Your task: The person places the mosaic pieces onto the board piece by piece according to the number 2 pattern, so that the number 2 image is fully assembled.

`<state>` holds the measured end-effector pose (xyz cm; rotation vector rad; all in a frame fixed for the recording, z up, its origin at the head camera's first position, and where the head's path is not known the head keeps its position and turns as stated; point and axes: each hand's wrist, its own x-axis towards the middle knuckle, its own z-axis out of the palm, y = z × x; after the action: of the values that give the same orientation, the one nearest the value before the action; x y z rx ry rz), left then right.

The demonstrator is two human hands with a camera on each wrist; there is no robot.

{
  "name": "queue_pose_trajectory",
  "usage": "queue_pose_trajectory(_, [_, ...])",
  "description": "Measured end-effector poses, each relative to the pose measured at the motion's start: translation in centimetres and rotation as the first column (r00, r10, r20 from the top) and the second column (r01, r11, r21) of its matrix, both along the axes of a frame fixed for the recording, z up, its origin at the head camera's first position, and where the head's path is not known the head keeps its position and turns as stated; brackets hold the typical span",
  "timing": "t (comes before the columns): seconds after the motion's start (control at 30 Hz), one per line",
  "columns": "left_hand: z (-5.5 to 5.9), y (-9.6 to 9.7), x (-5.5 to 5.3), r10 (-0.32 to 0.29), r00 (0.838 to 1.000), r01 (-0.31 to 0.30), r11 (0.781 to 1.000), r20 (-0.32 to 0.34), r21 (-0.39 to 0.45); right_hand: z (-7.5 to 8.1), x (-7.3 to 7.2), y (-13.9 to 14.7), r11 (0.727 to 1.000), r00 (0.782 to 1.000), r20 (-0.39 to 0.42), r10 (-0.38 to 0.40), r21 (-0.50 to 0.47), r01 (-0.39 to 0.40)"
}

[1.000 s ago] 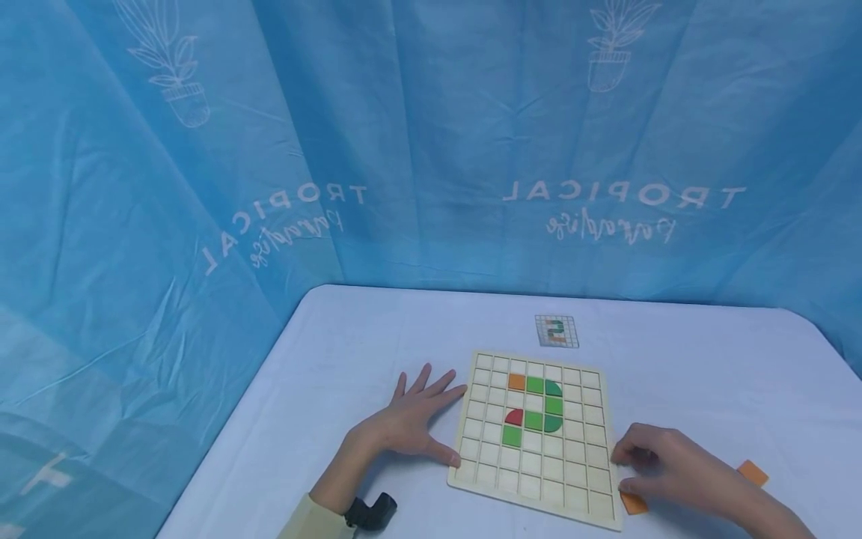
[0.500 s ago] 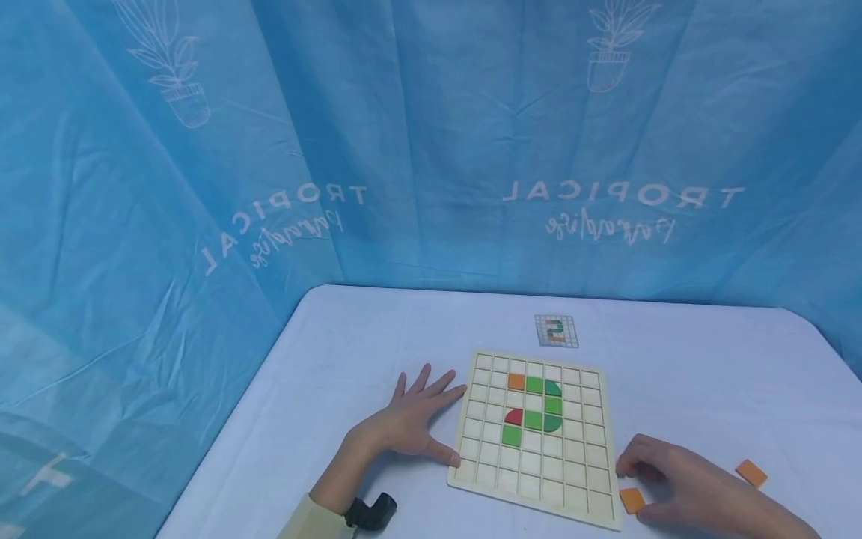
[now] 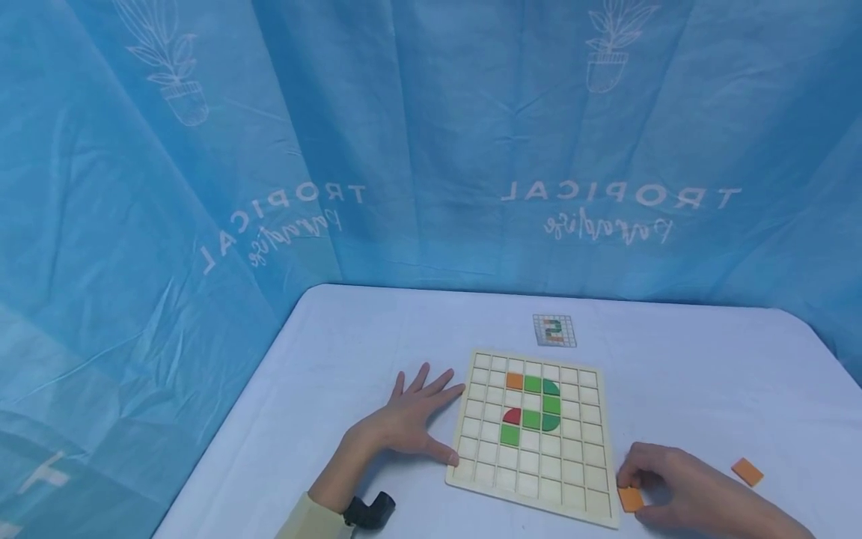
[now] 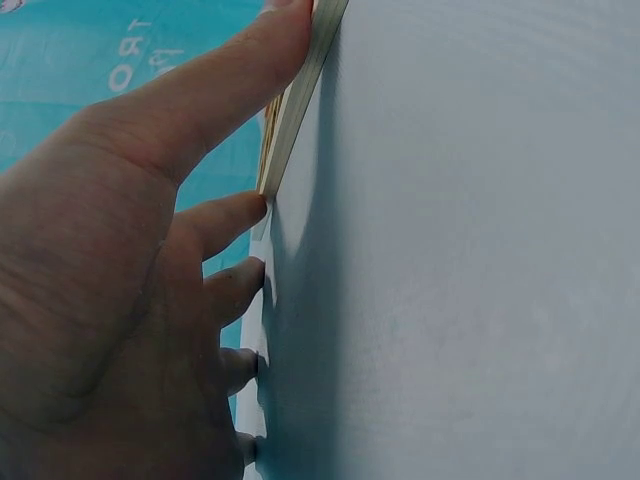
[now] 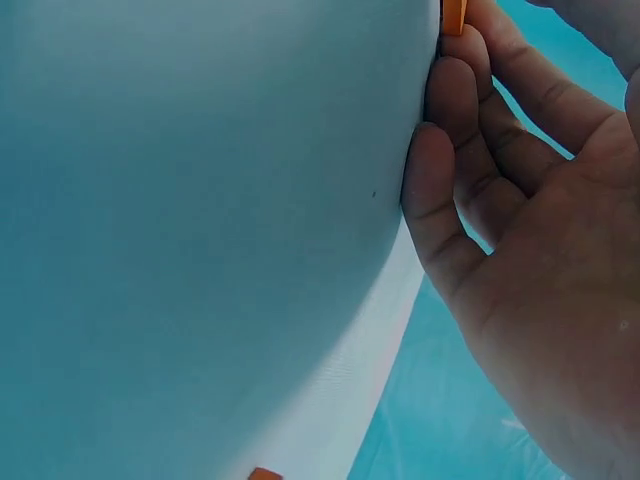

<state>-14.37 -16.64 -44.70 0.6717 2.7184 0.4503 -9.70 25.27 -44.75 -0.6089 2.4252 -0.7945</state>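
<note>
A pale wooden grid board [image 3: 572, 473] lies on the white table. Green, orange and red tiles sit in some of its cells, among them a green square tile [image 3: 509, 435] and a red quarter-round tile [image 3: 512, 415]. My left hand [image 3: 404, 423] is spread beside the board, its thumb and a fingertip touching the left edge. At the lower right corner of the board, my right hand [image 3: 680, 486] pinches an orange square tile [image 3: 631, 499] between thumb and fingers. In the right wrist view, that orange tile [image 5: 453, 16] shows at the fingertips of the curled hand.
Another orange square tile [image 3: 747, 471] lies on the table right of my right hand. A small pattern card [image 3: 555, 330] with a gridded figure lies behind the board. Blue curtains [image 3: 431, 150] hang beyond the table. A black strap device [image 3: 370, 512] sits on my left wrist.
My right hand has drawn back slightly from the board's edge, spread around the near orange tile, then closed its fingers on it. My left hand stays at the board.
</note>
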Motion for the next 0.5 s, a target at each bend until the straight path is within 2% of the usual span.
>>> queue_pose_trajectory(0.1, [-0.09,-0.06,-0.01,-0.002,1.000,0.002,1.000,0.001,0.008,-0.04,0.25,0.16,1.000,0.999,0.045,-0.022,-0.014,0.023])
queue_pose_trajectory(0.5, [-0.32,-0.09,-0.15,0.001,1.000,-0.001,1.000,-0.007,0.010,-0.02,0.30,0.30,0.999,1.000,0.014,-0.024,-0.025,0.025])
